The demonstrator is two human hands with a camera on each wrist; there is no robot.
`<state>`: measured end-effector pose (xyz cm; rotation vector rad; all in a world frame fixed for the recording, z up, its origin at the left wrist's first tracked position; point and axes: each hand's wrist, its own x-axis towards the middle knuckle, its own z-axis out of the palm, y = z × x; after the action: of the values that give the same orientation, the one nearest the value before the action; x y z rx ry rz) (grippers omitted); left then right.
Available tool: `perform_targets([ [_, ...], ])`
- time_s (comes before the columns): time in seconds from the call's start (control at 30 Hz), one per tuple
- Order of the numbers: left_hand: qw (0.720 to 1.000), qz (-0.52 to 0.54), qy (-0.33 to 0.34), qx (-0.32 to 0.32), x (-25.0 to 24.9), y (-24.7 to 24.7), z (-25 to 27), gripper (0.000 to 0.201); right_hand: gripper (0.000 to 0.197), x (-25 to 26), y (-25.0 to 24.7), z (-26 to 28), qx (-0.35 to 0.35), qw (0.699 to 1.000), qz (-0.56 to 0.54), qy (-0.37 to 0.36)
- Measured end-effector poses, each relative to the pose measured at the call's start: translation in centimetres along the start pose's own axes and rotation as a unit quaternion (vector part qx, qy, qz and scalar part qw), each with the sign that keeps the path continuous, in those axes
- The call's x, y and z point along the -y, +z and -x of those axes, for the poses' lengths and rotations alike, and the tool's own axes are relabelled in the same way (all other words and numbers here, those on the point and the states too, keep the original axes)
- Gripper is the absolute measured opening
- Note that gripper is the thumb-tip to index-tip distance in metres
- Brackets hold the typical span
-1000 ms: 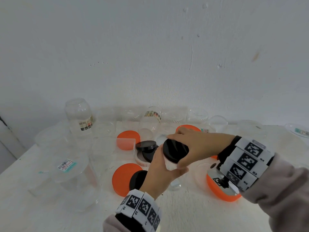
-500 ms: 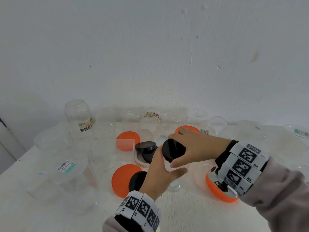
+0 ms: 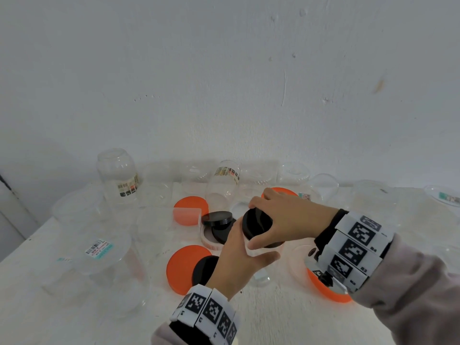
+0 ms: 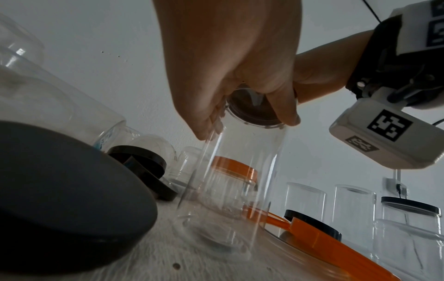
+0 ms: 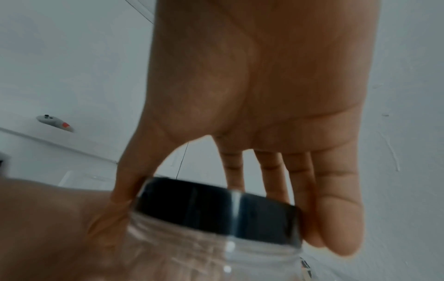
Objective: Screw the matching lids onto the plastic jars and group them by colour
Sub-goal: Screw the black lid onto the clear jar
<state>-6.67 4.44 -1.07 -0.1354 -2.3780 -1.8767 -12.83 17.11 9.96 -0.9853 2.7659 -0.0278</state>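
Note:
My left hand (image 3: 242,253) grips a clear plastic jar (image 4: 230,182) near its top, holding it upright on the white table (image 3: 286,317). A black lid (image 3: 257,224) sits on the jar's mouth, and my right hand (image 3: 286,217) grips that lid's rim with thumb and fingers. In the right wrist view the black lid (image 5: 216,211) sits on the jar's threaded neck, my fingers (image 5: 336,218) curled round it. Loose black lids (image 3: 216,217) lie just left of the jar, another black lid (image 3: 204,268) beside my left wrist.
Orange lids (image 3: 184,266) lie flat around my hands, one at the right (image 3: 331,291) under my right wrist. Several open clear jars (image 3: 119,178) stand along the wall and at the left. A capped black-lidded jar (image 4: 411,216) stands at the right.
My right hand has shifted round the black lid, and jar and lid have moved slightly left. The left hand keeps its hold on the jar.

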Motion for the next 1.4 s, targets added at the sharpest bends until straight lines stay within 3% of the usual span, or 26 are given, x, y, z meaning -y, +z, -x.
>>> perform_targets([
  [0.17, 1.0, -0.002, -0.001, -0.006, 0.2, 0.1, 0.0, 0.077, 0.081, -0.5, -0.6, 0.1, 0.065, 0.997, -0.038, -0.027],
  [0.47, 1.0, 0.004, 0.004, -0.005, 0.2, 0.1, 0.1, 0.075, 0.076, -0.4, 1.0, 0.4, -0.051, 0.998, -0.022, -0.006],
  [0.67, 1.0, 0.012, -0.001, -0.001, 0.2, 0.1, 0.1, 0.08, 0.077, -1.0, 0.5, 0.6, 0.016, 0.997, -0.074, -0.019],
  [0.8, 1.0, 0.006, 0.0, -0.002, 0.2, 0.1, 0.0, 0.08, 0.073, -1.0, 0.9, 0.7, -0.02, 0.996, -0.082, -0.014],
  [0.97, 1.0, 0.003, 0.003, 0.0, 0.0, 0.1, 0.1, 0.078, 0.082, -0.5, 2.1, 0.8, -0.076, 0.996, -0.028, 0.031],
  [1.1, 1.0, 0.008, 0.0, -0.003, 0.1, 0.1, 0.1, 0.081, 0.068, -0.9, 1.0, 0.9, -0.006, 0.996, -0.086, 0.015],
  [1.2, 1.0, -0.001, -0.001, -0.007, 0.3, 0.1, 0.0, 0.083, 0.07, -1.2, 0.1, 0.9, 0.031, 0.993, -0.109, -0.026],
  [1.4, 1.0, 0.003, 0.002, -0.003, 0.3, 0.1, 0.0, 0.078, 0.071, -1.1, 0.9, 0.8, -0.027, 0.997, -0.073, -0.009],
])
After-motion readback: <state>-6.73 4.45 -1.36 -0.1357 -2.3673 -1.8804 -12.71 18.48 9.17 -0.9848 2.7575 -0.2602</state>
